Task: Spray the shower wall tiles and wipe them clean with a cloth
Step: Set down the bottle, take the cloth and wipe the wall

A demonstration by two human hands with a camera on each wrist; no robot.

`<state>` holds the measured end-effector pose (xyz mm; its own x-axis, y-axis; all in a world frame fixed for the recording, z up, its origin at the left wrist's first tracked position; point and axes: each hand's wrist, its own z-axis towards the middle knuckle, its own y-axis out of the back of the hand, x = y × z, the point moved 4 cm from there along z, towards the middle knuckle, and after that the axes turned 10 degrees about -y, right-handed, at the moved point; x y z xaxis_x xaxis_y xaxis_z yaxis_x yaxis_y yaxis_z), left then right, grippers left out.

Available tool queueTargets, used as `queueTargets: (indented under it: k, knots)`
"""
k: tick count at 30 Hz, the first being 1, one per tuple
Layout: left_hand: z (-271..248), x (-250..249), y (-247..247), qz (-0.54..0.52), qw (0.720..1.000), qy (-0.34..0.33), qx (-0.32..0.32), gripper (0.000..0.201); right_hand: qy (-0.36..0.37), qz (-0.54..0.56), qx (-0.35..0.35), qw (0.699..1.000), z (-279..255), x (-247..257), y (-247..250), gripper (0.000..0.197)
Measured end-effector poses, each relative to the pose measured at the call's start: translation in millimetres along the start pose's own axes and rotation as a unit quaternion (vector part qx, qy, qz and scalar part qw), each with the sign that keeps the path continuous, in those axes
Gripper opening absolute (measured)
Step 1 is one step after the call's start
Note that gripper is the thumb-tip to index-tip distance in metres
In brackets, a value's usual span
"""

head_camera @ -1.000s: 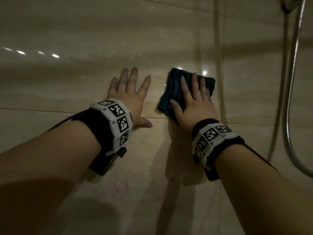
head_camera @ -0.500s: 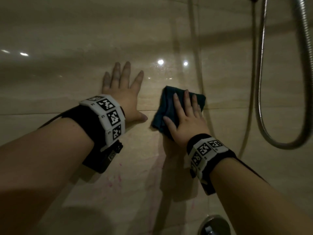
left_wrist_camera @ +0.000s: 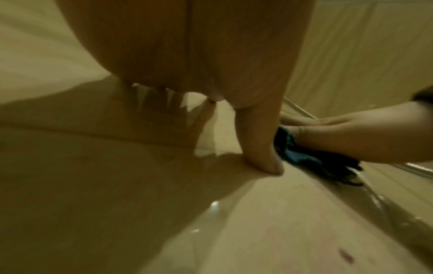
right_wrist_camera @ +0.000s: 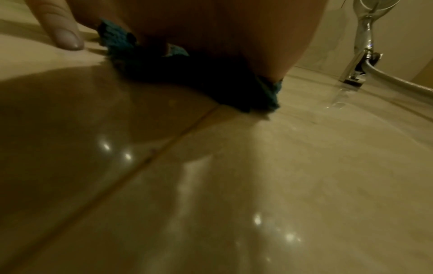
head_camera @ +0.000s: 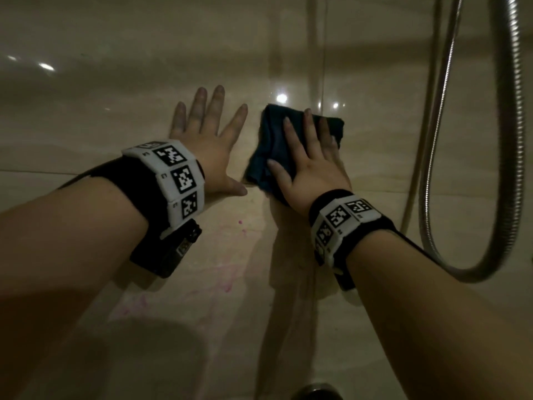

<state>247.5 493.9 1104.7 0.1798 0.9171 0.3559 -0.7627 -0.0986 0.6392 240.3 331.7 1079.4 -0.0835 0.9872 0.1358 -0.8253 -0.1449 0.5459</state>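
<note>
My right hand (head_camera: 305, 151) lies flat with straight fingers on a dark teal cloth (head_camera: 274, 140), pressing it against the glossy beige wall tiles (head_camera: 115, 82). In the right wrist view the cloth (right_wrist_camera: 187, 77) bunches under the palm across a grout line. My left hand (head_camera: 207, 134) rests flat on the tile just left of the cloth, fingers spread, holding nothing. The left wrist view shows my left thumb (left_wrist_camera: 260, 146) on the tile beside the cloth (left_wrist_camera: 311, 159). No spray bottle is in view.
A metal shower hose (head_camera: 513, 140) loops down at the right, with its chrome fitting (right_wrist_camera: 360, 46) in the right wrist view. Faint pink smears (head_camera: 219, 269) mark the tile below my left wrist. A round metal fixture (head_camera: 315, 392) peeks in at the bottom edge.
The right hand slid the cloth down and then back up a little on the tile. The left hand stayed flat on the wall. The view shifted, bringing the hose further into frame.
</note>
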Motion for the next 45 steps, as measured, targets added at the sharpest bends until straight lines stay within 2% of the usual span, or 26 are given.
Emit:
queueTargets:
  k: [5,15,24,28,33,45]
  knots:
    - [-10,-1,-6,0.004,1.0,0.006,0.004,0.117,0.008,0.021,-0.009,1.0,-8,0,-7,0.068]
    - [-15,-3,-11,-0.007,1.0,0.007,0.013,0.114,-0.01,0.013,0.046,0.999,-62,-21,-37,0.071]
    - [-15,-5,-12,-0.011,1.0,0.001,0.003,0.114,0.01,0.007,0.044,0.999,-45,-24,-25,0.07]
    - [-16,-4,-13,-0.013,1.0,-0.003,0.001,0.112,0.027,-0.007,0.013,1.0,-30,-26,-17,0.071]
    - [-17,-3,-13,-0.014,1.0,-0.001,-0.001,0.11,0.011,0.019,-0.008,1.0,-37,-22,-24,0.067]
    - [-28,-9,-21,-0.032,0.999,-0.01,-0.038,0.096,-0.013,0.005,0.035,0.999,-106,-39,-64,0.072]
